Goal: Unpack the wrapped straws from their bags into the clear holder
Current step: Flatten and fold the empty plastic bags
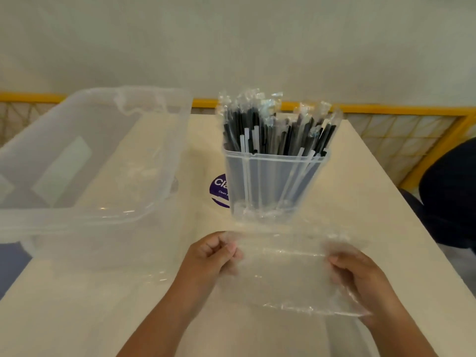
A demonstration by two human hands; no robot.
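Two pinches, left hand (211,256) and right hand (360,275), on clear bag (283,276)

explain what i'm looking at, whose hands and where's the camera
No machine here: a person works with bare hands, and the single picture comes from a camera worn on their head, looking down. The left hand and right hand each grip one end of a clear bag, which looks empty. Beyond it on the table stands the clear holder, full of wrapped straws, mostly black. A big clear bin sits to the left, and a purple sticker shows beside the holder.
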